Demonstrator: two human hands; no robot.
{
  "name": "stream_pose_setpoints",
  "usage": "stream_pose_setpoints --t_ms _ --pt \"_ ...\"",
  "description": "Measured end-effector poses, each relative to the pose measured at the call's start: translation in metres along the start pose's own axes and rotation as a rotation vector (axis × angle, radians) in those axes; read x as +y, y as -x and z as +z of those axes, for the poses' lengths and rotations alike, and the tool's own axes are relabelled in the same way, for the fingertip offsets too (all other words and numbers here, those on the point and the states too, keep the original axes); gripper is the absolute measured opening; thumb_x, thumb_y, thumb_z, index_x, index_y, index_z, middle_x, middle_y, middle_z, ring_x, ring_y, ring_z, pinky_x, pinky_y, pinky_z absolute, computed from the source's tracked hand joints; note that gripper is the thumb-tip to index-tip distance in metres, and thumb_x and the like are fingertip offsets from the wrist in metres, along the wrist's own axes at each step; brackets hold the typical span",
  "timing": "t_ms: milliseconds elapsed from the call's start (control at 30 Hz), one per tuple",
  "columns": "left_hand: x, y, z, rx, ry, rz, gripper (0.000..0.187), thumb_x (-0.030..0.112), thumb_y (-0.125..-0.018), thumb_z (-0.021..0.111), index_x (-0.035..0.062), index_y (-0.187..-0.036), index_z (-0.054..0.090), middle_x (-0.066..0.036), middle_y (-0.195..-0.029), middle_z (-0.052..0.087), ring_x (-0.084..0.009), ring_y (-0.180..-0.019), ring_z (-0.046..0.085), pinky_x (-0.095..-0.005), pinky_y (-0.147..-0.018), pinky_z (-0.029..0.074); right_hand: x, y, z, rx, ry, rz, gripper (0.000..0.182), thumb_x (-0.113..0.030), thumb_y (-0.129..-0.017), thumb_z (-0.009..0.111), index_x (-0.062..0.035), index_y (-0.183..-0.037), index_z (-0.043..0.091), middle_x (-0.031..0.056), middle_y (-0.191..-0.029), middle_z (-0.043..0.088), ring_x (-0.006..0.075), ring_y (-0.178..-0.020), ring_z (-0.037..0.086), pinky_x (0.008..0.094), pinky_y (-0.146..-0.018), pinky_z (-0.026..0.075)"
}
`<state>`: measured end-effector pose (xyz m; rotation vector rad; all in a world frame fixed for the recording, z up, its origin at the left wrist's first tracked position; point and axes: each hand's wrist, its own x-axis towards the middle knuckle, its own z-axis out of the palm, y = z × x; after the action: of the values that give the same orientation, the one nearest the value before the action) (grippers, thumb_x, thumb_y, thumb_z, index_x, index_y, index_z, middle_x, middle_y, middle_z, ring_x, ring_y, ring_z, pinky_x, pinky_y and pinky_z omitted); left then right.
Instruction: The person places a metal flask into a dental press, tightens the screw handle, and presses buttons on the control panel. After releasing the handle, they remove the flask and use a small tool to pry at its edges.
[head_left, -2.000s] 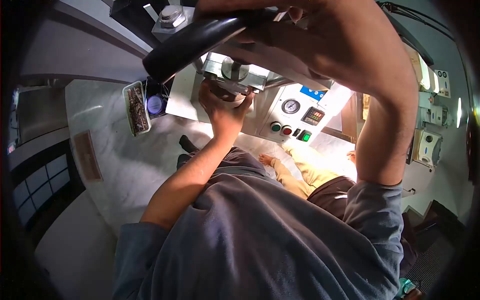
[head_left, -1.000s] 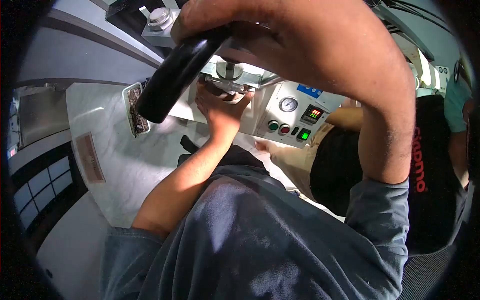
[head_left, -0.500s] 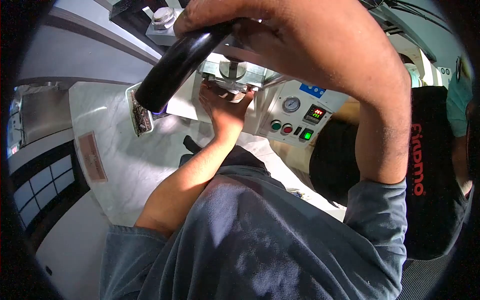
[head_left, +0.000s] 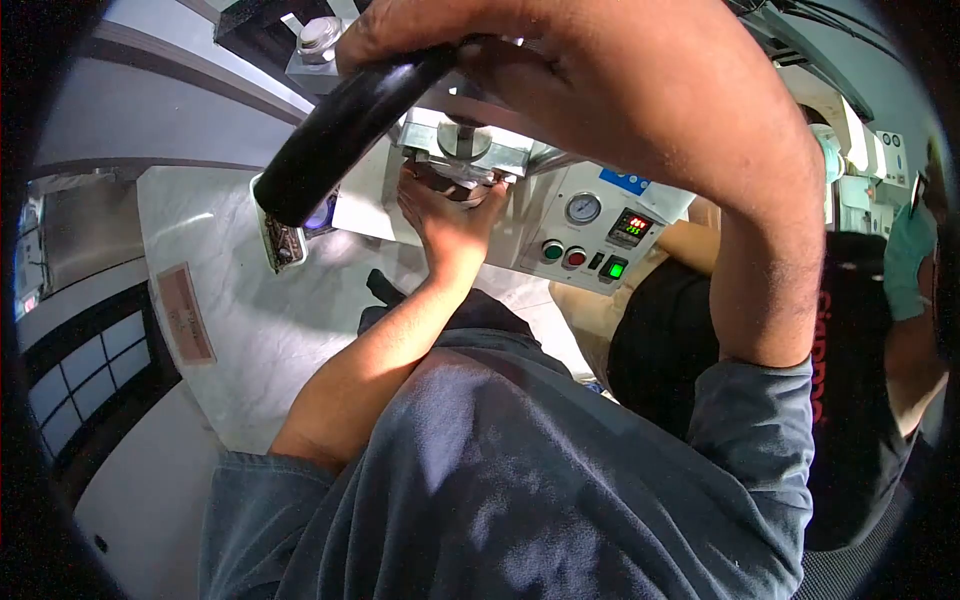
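Note:
My right hand [head_left: 610,90] is closed around the black lever handle [head_left: 345,125] of a press machine, close to the camera at the top. My left hand [head_left: 450,225] reaches up under the metal press head [head_left: 465,135] and holds a small dark round part against it; the part is mostly hidden by my fingers. The machine's control panel [head_left: 590,235] shows a gauge, a red digital readout, green and red buttons and a lit green switch.
A white tray [head_left: 283,240] of small metal pieces lies on the marble floor [head_left: 240,310], half behind the lever. A person in a black shirt [head_left: 700,340] sits to my right by the panel. A dark grille [head_left: 90,390] is at the left.
The lever in my right hand swung down and stays low over the tray. A person in a black shirt moved in at the right. My left hand stays under the press head.

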<state>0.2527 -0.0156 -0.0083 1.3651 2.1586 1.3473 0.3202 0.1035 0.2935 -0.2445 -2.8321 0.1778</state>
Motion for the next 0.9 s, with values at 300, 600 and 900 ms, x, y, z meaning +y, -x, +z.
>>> stream_pose_setpoints --t_ms 300,600,900 --pt "0.004 -0.003 -0.004 -0.030 0.045 -0.041 0.109 0.041 -0.065 0.086 -0.0155 -0.134 0.023 -0.031 -0.125 0.038 -0.0435 -0.119 0.038 -0.0540 -0.104 0.028 0.006 0.000 0.001 0.003 -0.002 -0.030 0.034 -0.009 -0.076 0.067 0.0051 -0.107 0.061 0.0212 -0.087 0.065 0.0349 -0.082 0.068 0.0403 -0.070 0.056" --pt "0.005 -0.003 -0.005 -0.019 -0.033 -0.023 0.108 0.040 -0.065 0.086 -0.0147 -0.134 0.024 -0.030 -0.125 0.039 -0.0433 -0.120 0.037 -0.0540 -0.103 0.028 -0.019 -0.009 -0.009 -0.047 0.078 0.195 0.043 -0.014 -0.074 0.068 0.0065 -0.111 0.059 0.0206 -0.090 0.066 0.0337 -0.086 0.068 0.0402 -0.076 0.055" --pt "0.005 -0.003 -0.005 -0.031 0.014 -0.057 0.104 0.039 -0.065 0.085 -0.0124 -0.133 0.026 -0.029 -0.124 0.039 -0.0429 -0.118 0.038 -0.0541 -0.103 0.028 -0.013 -0.003 -0.006 -0.031 0.040 0.170 0.051 -0.032 -0.081 0.054 0.0036 -0.118 0.058 0.0197 -0.099 0.066 0.0329 -0.094 0.066 0.0421 -0.085 0.050"
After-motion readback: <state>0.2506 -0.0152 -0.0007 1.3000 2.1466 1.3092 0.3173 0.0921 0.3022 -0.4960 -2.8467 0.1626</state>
